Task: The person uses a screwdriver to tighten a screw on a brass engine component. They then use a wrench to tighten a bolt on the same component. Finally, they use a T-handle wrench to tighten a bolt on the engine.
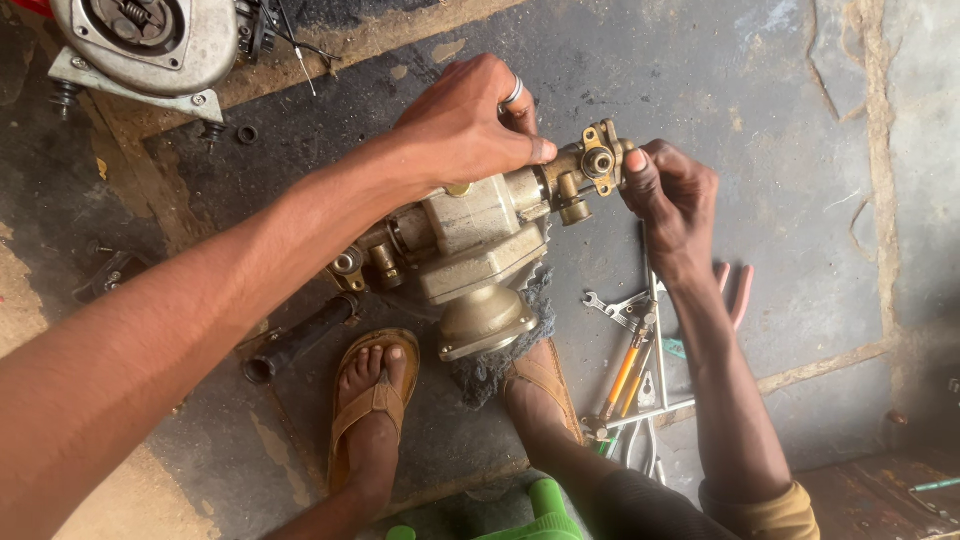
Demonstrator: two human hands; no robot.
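Head view: our left hand (465,125) grips the brass-and-grey pump body (480,250) from above, fingers curled over its neck. Our right hand (672,195) pinches the brass end fitting (598,160). The pump sits between both hands, above our sandalled feet (372,400), on a grey rag (490,365). Spanners and pliers (635,360) lie loose on the concrete floor (780,120) by our right forearm.

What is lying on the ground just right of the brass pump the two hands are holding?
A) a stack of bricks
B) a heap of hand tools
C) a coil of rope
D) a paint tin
B: wrenches and an orange-handled tool form a heap of hand tools on the ground beside the brass pump, below the right hand.
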